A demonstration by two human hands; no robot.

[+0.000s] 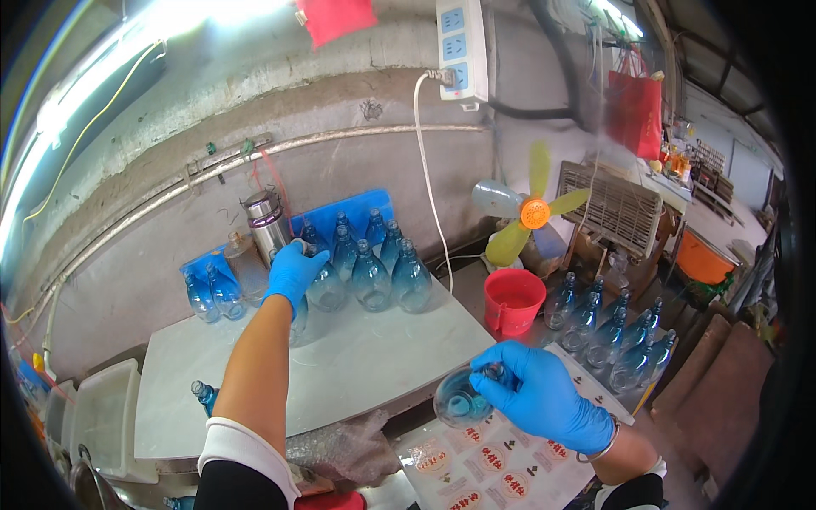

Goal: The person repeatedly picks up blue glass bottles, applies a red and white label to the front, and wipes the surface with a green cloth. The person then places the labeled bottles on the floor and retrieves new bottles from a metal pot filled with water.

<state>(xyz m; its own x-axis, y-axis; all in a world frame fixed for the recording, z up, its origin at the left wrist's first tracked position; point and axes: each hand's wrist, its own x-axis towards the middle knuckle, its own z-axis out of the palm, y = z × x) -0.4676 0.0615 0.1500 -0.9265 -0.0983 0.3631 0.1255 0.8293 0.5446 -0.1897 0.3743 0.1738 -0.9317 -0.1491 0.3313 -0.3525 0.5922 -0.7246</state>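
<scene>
My left hand (pixel 293 274), in a blue glove, reaches over the pale tabletop (pixel 195 387) with its fingers closed around the neck of a blue-tinted glass bottle (pixel 327 293). That bottle stands at the near left of a group of similar bottles (pixel 371 285). Lower right, my right hand (pixel 540 393), also gloved, grips another glass bottle (pixel 459 404) by its neck. This one is tilted, its round base showing, above a sheet with red printed marks (pixel 476 463). My left forearm partly covers a bottle behind it.
A steel flask (pixel 267 223) and a brownish bottle (pixel 246 268) stand by the wall. A yellow-bladed fan (pixel 534 212), a red bucket (pixel 513 306) and more bottles (pixel 604 340) are to the right. A white bin (pixel 104 421) sits left; bubble wrap (pixel 348 450) lies below the table edge.
</scene>
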